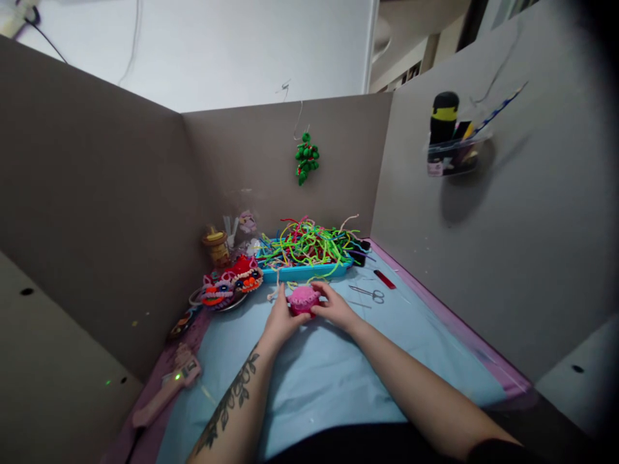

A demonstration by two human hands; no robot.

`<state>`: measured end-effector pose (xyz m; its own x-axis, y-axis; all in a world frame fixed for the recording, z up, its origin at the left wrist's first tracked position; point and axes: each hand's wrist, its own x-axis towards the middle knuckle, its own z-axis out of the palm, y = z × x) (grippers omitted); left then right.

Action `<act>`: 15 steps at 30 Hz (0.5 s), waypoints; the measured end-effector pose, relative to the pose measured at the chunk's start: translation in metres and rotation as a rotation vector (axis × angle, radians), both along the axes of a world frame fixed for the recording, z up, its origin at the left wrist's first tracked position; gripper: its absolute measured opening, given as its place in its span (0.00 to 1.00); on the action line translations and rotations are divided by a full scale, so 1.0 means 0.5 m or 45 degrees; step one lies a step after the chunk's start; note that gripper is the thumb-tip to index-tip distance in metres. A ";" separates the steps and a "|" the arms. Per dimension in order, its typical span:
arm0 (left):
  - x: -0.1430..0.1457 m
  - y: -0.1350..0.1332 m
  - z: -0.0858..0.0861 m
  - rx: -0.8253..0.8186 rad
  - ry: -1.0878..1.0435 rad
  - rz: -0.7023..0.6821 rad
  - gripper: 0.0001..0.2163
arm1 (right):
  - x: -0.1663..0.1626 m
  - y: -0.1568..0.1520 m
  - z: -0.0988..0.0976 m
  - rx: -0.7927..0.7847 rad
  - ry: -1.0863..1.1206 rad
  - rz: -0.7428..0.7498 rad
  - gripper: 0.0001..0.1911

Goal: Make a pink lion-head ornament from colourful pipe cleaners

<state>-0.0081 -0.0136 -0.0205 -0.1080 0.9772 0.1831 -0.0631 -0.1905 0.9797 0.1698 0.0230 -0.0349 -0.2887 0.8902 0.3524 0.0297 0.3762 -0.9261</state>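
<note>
Handling a small fuzzy piece with 2 hands. The pink fuzzy piece [304, 301], paler above and deeper magenta below, sits between the hands near the middle of the desk [367, 380], which is covered in light blue; whether its base touches the surface cannot be told. The left hand [282, 316] bears on its left side and the right hand [337, 309] on its right, the fingers of each clamped on the piece, with the thumbs meeting its near side. Behind it stands a blue tray [309, 272] heaped with fuzzy stems [314, 245]; to the right lie scissors [371, 295] and a red strip [385, 279]; to the left are 2 multicoloured fuzzy figures [217, 293] and, nearer the viewer, a pink tool with a green light [170, 390].

Points of technique, by judgement: the piece looks soft and likely to dent, so a light, even pressure from the 2 sides should serve better than a pinch at 1 spot. The thumbs are best kept low, steadying the darker body while the other fingers ease the paler edge. Turning it in small stages should keep the line between the 2 pinks in sight and show any lopsidedness early
</note>
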 end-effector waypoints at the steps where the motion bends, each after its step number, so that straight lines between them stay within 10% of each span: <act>1: -0.009 0.000 -0.003 -0.020 0.107 0.002 0.44 | 0.000 0.001 -0.006 -0.011 -0.054 0.008 0.32; 10: -0.030 -0.013 0.009 0.042 0.645 0.010 0.42 | 0.004 -0.003 -0.001 0.254 -0.324 -0.037 0.30; 15: -0.033 -0.012 0.045 0.216 1.084 -0.036 0.21 | 0.005 -0.022 0.032 0.423 -0.294 -0.092 0.15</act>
